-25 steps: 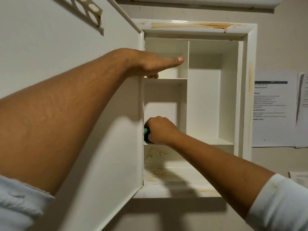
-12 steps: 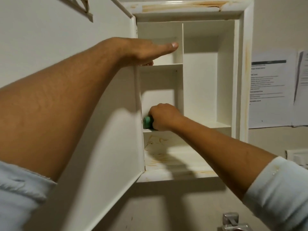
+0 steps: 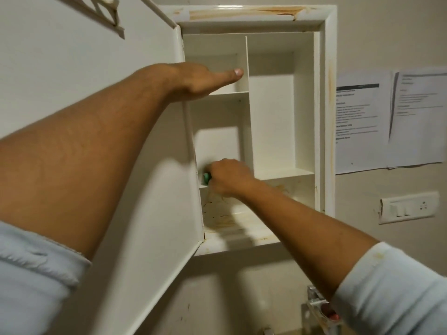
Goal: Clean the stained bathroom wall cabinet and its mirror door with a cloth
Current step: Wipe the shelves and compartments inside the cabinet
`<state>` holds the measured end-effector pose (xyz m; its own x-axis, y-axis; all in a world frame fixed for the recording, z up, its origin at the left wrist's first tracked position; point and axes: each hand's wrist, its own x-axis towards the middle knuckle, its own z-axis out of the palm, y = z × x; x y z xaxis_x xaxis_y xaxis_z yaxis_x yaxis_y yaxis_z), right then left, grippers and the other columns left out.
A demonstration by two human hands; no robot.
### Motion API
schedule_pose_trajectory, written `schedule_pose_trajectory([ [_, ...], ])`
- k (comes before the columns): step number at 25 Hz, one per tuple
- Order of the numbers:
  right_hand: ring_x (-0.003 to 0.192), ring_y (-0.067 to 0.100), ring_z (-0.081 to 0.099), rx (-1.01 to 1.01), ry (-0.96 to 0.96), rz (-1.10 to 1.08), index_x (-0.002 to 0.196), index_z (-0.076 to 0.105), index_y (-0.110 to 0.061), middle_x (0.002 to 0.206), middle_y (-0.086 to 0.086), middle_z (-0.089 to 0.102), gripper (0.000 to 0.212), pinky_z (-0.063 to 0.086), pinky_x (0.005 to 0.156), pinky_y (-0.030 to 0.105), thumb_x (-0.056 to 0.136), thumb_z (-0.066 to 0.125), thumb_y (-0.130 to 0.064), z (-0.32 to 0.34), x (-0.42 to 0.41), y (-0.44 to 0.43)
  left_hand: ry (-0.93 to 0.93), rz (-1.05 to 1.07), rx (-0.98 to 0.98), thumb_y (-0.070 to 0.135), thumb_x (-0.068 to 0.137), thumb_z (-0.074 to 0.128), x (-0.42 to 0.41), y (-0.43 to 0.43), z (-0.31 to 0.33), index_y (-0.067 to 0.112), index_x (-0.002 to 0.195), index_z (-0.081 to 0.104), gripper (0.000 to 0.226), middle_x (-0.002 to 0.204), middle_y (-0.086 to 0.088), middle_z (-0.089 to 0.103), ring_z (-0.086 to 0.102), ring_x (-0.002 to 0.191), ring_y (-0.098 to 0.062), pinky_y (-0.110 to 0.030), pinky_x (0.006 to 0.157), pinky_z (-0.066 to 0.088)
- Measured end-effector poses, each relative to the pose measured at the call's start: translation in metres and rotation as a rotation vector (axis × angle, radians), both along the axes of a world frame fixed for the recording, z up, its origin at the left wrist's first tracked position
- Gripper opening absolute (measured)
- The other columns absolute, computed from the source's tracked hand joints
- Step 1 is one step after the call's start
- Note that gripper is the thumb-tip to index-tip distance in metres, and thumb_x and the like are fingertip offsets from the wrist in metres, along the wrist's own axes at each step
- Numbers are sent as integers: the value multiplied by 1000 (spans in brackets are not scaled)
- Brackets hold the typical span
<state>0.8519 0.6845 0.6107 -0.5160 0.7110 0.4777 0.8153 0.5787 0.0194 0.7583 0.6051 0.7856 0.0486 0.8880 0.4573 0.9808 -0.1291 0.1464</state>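
Observation:
The white wall cabinet (image 3: 329,93) hangs open, with brown stains along its top frame, right frame and bottom shelf. Its door (image 3: 84,56) swings out to the left, showing its white back side. My left hand (image 3: 200,81) holds the door's edge with the thumb stretched out straight over the upper left compartment. My right hand (image 3: 229,177) grips a green cloth (image 3: 206,178) and presses it onto the left end of the middle shelf, close to the hinge side. Most of the cloth is hidden under the fingers.
Two printed paper sheets (image 3: 360,122) are stuck on the wall right of the cabinet. A white switch plate (image 3: 408,207) sits below them. A chrome tap fitting (image 3: 319,308) shows at the bottom edge.
The camera view has shifted, so the cabinet sits a little differently in the frame and the switch plate comes into sight. My right hand stays at the left end of the shelf with the cloth.

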Motion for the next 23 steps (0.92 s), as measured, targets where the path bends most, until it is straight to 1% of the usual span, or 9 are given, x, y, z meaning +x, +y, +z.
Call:
schedule_pose_trajectory([
  [2,96,30,64,-111,152,114,113,69,-18,103,5,71,31,48,75,36,90,48,-13,-12,-4,-1,6,-1,3,103,67,17,-1,1,1,21,158,36,124,162,-7,39,33,150,-32,-55,122,24],
  [4,101,28,64,-134,163,174,120,70,-22,112,5,72,39,51,83,38,91,48,-10,-12,7,-3,9,3,26,101,71,18,-3,3,2,19,156,39,120,161,-8,39,35,149,-33,-55,122,25],
  [6,97,26,64,-52,-12,114,122,69,-23,107,4,71,37,53,79,38,92,52,-9,1,24,3,15,9,26,100,73,17,0,3,1,19,156,39,118,163,-8,37,33,149,-34,-56,121,24],
  [9,84,26,63,175,-363,-138,113,68,-15,93,3,63,24,51,69,36,95,55,-5,20,34,10,12,-7,28,92,83,19,8,-2,-4,20,158,36,105,165,-9,32,30,151,-34,-56,122,23],
  [12,105,31,63,341,-635,-285,115,66,-14,110,8,69,16,43,98,45,99,60,-16,20,4,19,8,-40,-21,85,91,21,-2,3,-8,18,159,33,96,165,-8,32,28,152,-32,-52,123,21],
  [14,110,32,63,390,-687,-345,116,65,-15,114,7,70,18,38,103,47,99,62,-21,25,1,24,13,-30,3,82,92,22,1,5,-7,18,159,33,93,165,-7,32,28,152,-32,-51,123,20],
  [17,102,30,64,401,-666,-414,115,65,-15,107,6,69,18,42,94,44,97,64,-19,36,2,29,2,-37,17,83,92,20,5,-1,-2,21,161,28,93,165,-7,31,27,153,-33,-53,123,18],
  [20,84,27,57,256,-631,-374,108,63,-11,82,3,52,12,44,75,37,98,57,-10,31,0,17,10,-45,-5,82,93,19,6,-7,-8,22,161,25,91,166,-8,29,25,153,-32,-53,124,17],
  [23,74,21,54,152,-569,-316,97,57,-11,76,2,46,6,43,65,34,97,53,-7,36,4,1,2,-47,-17,82,93,23,5,-11,-10,20,161,27,92,168,-8,24,23,154,-31,-51,124,18],
])
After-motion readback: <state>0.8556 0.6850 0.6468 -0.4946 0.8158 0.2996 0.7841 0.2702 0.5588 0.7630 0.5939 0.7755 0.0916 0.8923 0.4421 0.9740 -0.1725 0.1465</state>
